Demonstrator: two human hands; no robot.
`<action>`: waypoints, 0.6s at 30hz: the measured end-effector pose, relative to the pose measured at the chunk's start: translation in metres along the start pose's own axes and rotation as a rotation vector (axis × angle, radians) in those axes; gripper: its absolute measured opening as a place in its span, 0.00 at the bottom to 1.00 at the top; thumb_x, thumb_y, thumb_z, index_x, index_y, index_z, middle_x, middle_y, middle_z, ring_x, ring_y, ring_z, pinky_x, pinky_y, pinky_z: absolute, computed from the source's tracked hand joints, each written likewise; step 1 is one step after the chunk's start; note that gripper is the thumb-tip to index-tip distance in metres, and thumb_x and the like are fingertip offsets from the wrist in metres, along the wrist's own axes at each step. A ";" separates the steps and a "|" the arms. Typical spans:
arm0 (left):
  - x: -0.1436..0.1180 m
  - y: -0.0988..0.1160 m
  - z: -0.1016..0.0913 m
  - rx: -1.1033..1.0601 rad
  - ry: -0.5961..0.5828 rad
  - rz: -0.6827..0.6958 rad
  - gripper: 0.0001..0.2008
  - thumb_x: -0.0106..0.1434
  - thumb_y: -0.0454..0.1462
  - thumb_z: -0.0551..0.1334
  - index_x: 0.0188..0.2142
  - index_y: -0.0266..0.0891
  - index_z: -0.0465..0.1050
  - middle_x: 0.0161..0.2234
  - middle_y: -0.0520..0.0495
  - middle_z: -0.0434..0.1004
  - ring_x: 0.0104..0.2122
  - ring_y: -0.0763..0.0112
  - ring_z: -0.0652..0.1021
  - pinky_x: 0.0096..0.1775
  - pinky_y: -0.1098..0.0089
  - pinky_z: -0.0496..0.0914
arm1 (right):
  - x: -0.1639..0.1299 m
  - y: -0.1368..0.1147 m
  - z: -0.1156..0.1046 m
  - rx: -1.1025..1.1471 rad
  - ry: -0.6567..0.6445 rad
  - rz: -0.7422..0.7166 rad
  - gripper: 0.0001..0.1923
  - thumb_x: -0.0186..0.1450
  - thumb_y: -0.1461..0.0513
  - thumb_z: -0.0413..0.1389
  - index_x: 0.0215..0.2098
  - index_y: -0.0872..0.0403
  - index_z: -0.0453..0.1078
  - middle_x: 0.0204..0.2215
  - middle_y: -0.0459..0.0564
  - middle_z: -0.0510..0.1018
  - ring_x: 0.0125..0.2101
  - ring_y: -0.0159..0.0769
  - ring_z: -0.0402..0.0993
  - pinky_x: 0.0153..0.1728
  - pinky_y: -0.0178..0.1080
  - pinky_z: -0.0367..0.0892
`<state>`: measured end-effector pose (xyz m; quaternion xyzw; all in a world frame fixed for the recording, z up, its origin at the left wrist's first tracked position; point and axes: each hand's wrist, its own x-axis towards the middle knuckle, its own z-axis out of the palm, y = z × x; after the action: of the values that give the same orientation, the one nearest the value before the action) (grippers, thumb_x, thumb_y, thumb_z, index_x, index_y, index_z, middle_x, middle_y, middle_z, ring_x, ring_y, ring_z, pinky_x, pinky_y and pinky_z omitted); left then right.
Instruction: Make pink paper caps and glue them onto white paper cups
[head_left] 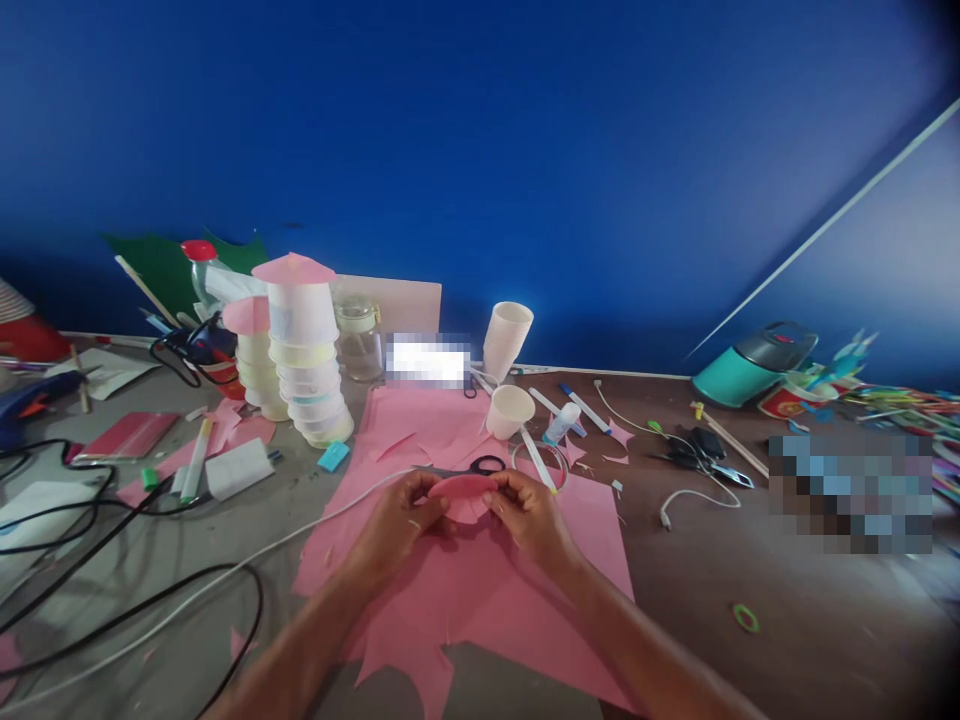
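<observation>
A small rounded piece of pink paper (466,497) is held up between both hands, its near edge curving upward. My left hand (411,515) pinches its left edge between thumb and fingers. On the opposite edge, my right hand (529,510) grips it the same way. Beneath them spreads a large pink paper sheet (495,610) with jagged cut edges. Just beyond the fingers lie scissors (487,465) with dark handles, partly hidden by the hands. A single white paper cup (511,411) stands behind the scissors.
At the left rise stacked paper cups (304,340) topped with a pink paper cone (293,268). More nested cups (508,340) lean near the blue wall. A glue bottle (562,424), a teal flask (739,368) and keys (731,475) sit rightward. Cables (225,570) cross the left side.
</observation>
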<state>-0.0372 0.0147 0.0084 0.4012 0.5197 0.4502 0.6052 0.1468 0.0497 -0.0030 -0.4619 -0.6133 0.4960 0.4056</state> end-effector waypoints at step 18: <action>0.000 -0.008 0.003 0.123 0.006 -0.032 0.11 0.58 0.45 0.63 0.30 0.41 0.64 0.15 0.55 0.72 0.16 0.71 0.73 0.24 0.73 0.62 | -0.001 -0.005 0.008 0.171 0.035 0.111 0.14 0.54 0.51 0.62 0.27 0.53 0.71 0.13 0.40 0.69 0.15 0.30 0.65 0.16 0.32 0.61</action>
<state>-0.0335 0.0122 0.0008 0.4282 0.5545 0.4088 0.5848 0.1389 0.0465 0.0008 -0.4673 -0.5351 0.5602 0.4260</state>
